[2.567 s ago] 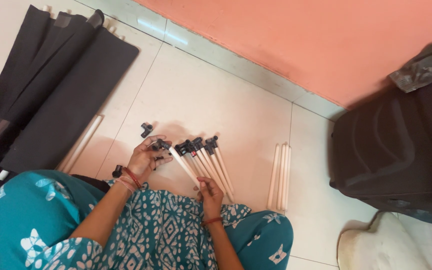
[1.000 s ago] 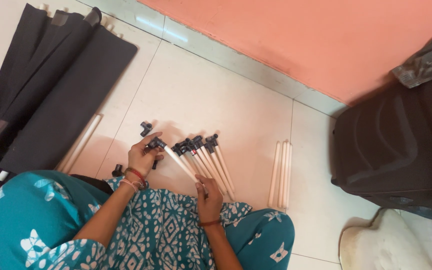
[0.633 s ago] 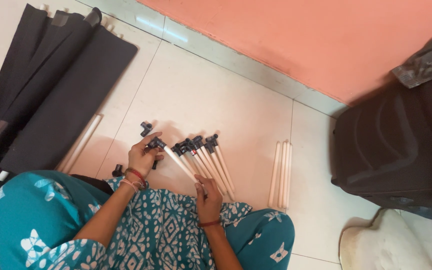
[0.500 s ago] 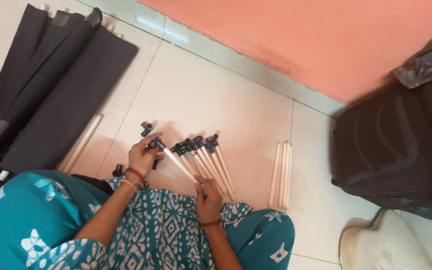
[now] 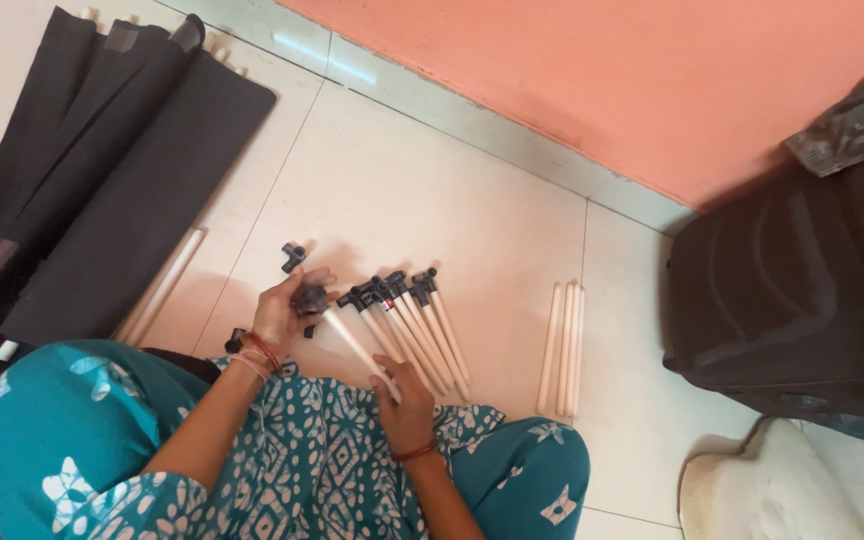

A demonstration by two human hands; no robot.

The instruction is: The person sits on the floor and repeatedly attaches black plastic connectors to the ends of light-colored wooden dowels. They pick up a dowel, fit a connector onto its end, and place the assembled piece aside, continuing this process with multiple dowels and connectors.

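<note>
Salmon-pink wall (image 5: 652,90) took up the whole top of the shot, with a pale tile floor (image 5: 402,190) below it, big glossy cream tiles with thin grout lines. On the right sat a big black suitcase (image 5: 792,290), zipped shut so no telling what was in it, with a crumpled grey plastic bag (image 5: 852,120) on top. At upper left lay a stack of black fabric panels (image 5: 92,180), with white rod ends poking out at the near and far ends, and one long cream tube (image 5: 164,285) lay just beside their edge. A white cushiony thing (image 5: 762,490) showed at the bottom right corner, too cropped to say what it was.

The person sat on the floor in teal patterned clothes (image 5: 282,460). Right in front of their lap was a fan of cream rods with black connectors (image 5: 407,315) on the far ends, lying side by side and touching. Well apart to the right lay a neat bundle of plain cream rods (image 5: 560,345), no connectors on those.

Both hands were on one cream rod (image 5: 357,345), held tilted just above the floor. The left hand (image 5: 282,310) was closed around the black connector (image 5: 309,298) at its far end, and the right hand (image 5: 402,390) gripped the near end by the lap. A loose black connector (image 5: 293,256) lay on the tile just past the left hand, and another small black piece (image 5: 235,342) sat by the left wrist.
</note>
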